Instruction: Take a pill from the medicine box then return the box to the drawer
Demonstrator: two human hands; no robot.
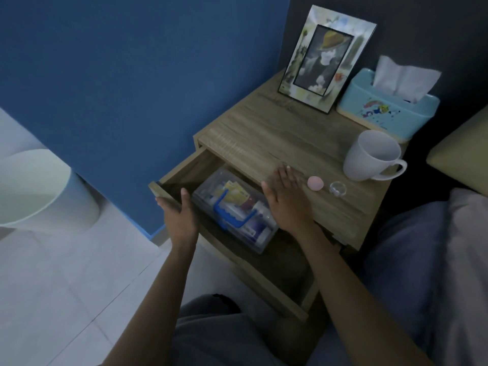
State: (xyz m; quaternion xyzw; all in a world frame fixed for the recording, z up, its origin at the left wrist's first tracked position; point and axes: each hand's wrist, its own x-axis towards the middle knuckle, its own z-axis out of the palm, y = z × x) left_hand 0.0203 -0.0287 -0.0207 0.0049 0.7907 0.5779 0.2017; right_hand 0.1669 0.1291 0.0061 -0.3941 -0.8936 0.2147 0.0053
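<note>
The medicine box (235, 212) lies in the open drawer (190, 165); the left hand (179, 210) has its grip clasped on the drawer's front edge; the right hand (286, 199) hovers released over the box; whether a pill is out I cannot tell; closing the drawer likely remains.

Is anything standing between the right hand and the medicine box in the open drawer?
Nothing visible does. The clear plastic medicine box with a blue handle lies uncovered in the open wooden drawer, and the open right hand is close beside it.
</note>
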